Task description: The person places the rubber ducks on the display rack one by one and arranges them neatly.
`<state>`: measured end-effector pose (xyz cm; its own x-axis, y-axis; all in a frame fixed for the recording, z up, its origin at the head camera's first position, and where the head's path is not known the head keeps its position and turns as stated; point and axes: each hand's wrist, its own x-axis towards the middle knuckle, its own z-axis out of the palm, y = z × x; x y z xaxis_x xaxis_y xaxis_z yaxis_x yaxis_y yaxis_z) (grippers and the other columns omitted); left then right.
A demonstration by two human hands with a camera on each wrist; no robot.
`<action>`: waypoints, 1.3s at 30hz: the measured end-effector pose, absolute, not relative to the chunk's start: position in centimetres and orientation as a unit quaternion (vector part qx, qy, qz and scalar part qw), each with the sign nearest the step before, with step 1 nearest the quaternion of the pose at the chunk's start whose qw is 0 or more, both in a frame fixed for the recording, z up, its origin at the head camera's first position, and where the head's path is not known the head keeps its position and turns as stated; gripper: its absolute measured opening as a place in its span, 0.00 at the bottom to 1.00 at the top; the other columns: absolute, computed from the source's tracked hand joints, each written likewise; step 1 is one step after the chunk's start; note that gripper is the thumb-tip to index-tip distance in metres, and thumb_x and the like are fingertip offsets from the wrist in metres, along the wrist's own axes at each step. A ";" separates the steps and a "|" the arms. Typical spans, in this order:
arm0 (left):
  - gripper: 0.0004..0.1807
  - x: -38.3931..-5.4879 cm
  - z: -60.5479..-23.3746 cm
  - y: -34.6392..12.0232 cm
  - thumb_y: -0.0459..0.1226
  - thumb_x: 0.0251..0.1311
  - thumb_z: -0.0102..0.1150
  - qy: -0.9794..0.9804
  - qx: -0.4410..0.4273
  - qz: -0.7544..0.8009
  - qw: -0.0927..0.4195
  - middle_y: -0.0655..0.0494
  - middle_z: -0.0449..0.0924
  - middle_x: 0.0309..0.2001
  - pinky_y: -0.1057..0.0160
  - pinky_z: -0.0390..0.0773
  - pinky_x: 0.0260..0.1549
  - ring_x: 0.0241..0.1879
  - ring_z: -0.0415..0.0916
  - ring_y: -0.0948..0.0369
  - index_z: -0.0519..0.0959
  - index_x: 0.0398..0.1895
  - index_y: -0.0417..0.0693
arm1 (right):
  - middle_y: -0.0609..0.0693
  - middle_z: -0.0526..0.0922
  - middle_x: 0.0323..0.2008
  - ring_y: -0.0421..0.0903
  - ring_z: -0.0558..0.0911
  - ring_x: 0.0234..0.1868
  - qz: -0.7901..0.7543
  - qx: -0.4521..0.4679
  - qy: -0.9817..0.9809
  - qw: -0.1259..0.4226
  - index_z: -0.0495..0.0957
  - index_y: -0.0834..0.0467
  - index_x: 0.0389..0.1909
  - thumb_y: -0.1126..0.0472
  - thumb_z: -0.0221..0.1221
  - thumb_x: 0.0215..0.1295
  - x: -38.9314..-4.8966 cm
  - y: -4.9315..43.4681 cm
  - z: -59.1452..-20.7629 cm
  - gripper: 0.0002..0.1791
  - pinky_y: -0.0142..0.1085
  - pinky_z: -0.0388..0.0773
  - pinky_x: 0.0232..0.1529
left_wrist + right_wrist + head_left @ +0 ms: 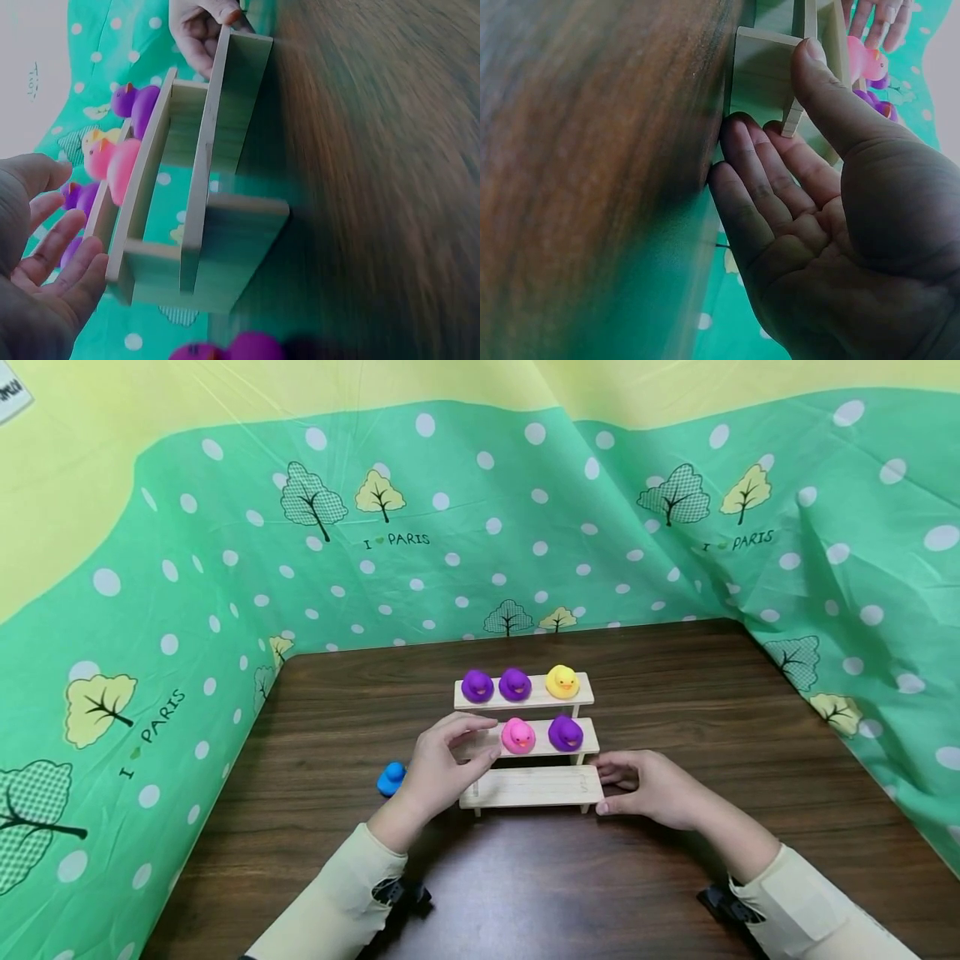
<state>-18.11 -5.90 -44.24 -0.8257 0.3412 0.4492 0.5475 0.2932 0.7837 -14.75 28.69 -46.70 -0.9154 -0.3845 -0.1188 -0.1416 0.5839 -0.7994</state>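
A light wooden three-step stand (pixel 529 787) stands on the table. On its top step sit two purple ducks (pixel 477 686) and a yellow duck (pixel 562 682). A pink duck (pixel 518 737) and a purple duck (pixel 566 733) sit on the middle step. My left hand (pixel 447 766) hovers at the stand's left end, fingers loosely bent around air, close to the pink duck. With thumb at the front edge and fingers behind, my right hand (pixel 651 789) grips the right end of the lowest step; the right wrist view shows the thumb (pixel 817 82) against the plank.
Left of the stand, partly behind my left hand, lies a blue duck (pixel 391 778). A purple shape (pixel 229 351) is cut off at the left wrist view's bottom edge. A green dotted cloth (pixel 465 527) walls in the dark wooden table (pixel 510 885) at back and sides.
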 end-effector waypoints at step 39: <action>0.18 -18.7 -47.8 -18.3 0.36 0.60 0.77 -0.874 -0.132 -0.457 0.099 0.51 0.85 0.52 0.45 0.80 0.61 0.58 0.82 0.50 0.87 0.54 0.45 | 0.53 0.87 0.52 0.51 0.86 0.54 -0.437 -0.149 0.875 0.143 0.79 0.63 0.63 0.56 0.80 0.56 -14.9 28.8 -46.8 0.35 0.42 0.85 0.54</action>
